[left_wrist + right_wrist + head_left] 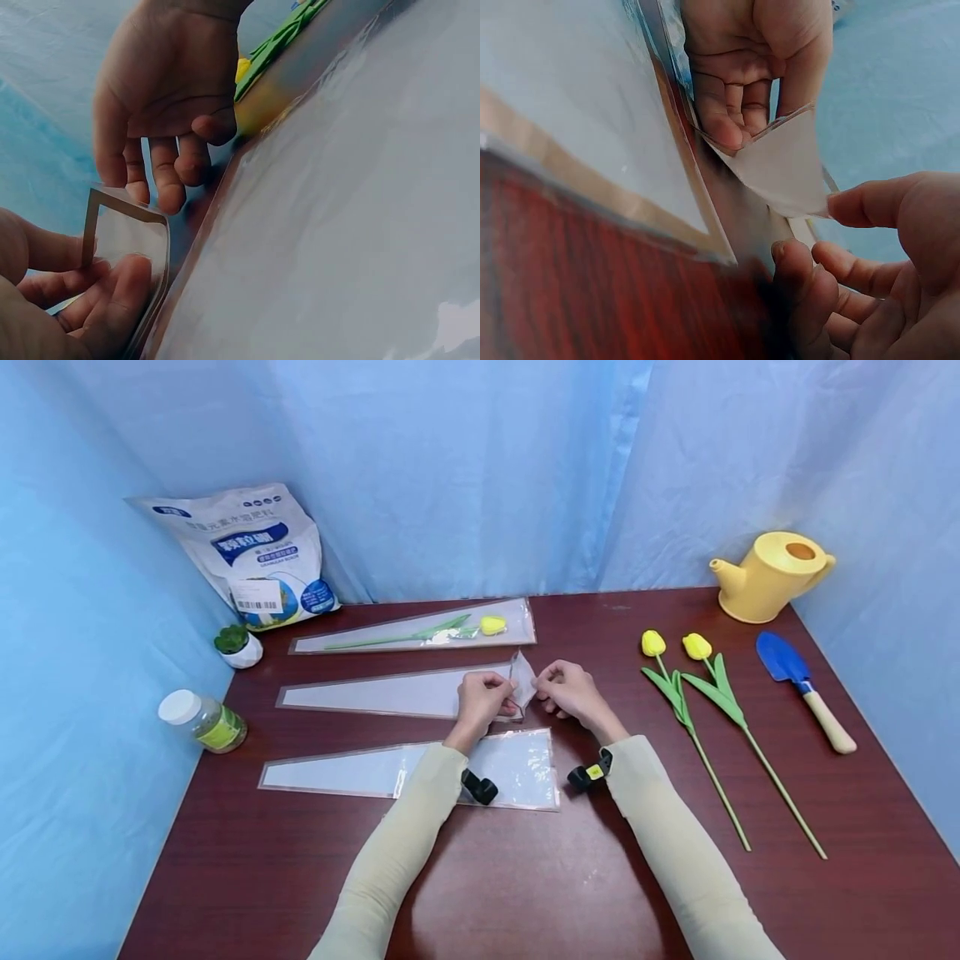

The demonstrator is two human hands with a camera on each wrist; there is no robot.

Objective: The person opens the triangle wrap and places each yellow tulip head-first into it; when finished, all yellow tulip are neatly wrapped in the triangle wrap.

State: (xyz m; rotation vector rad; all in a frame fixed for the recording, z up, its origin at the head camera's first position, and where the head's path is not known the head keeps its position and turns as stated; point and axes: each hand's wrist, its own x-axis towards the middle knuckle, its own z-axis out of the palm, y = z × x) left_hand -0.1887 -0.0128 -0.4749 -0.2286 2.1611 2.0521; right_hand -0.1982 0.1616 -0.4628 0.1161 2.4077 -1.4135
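Observation:
Three long tapered clear flower sleeves with white backing and brown borders lie one above another. On the middle flower sleeve [382,695], my left hand [482,700] grips the wide end, thumb and fingers curled at its edge. My right hand [572,692] is at the same end, a fingertip and thumb at the raised corner. Between the hands this end stands up from the table, bent into a flap, as the left wrist view also shows. A yellow tulip [492,625] lies inside the far flower sleeve [360,642]. The near flower sleeve [517,772] is partly under my left forearm.
Two yellow tulips [697,647] with long stems lie to the right. Beyond them are a blue trowel [783,658] and a yellow watering can [761,581]. Along the left stand a fertilizer bag [262,556], a small potted succulent [242,652] and a white-capped jar [221,729].

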